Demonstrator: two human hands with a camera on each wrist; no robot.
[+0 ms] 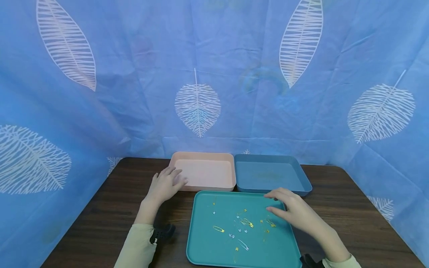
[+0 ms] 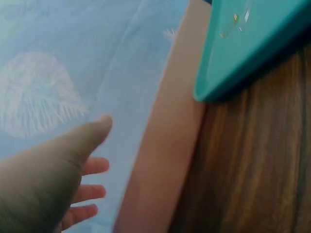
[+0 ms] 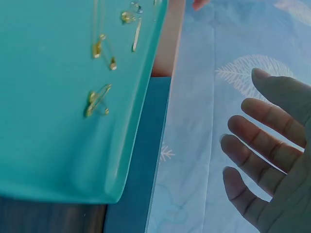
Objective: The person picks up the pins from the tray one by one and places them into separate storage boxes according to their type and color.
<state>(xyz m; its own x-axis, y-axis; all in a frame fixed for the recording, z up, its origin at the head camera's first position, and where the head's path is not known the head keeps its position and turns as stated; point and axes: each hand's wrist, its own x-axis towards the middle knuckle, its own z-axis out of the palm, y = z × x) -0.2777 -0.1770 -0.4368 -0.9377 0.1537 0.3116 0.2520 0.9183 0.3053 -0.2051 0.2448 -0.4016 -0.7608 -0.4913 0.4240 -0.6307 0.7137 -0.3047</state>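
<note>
From here I see a dark brown table [image 1: 104, 223]. A pink tray [image 1: 207, 171] and blue tray [image 1: 268, 173] sit side by side, a green tray [image 1: 207, 249] in front.

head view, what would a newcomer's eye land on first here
Probably the bright teal tray at the front of the dark table, with gold and silver safety pins scattered across it. Next, the blue cloth with big white leaf prints filling the background. Then the two hands: the left by the pink tray, the right at the teal tray's far right corner.
</note>
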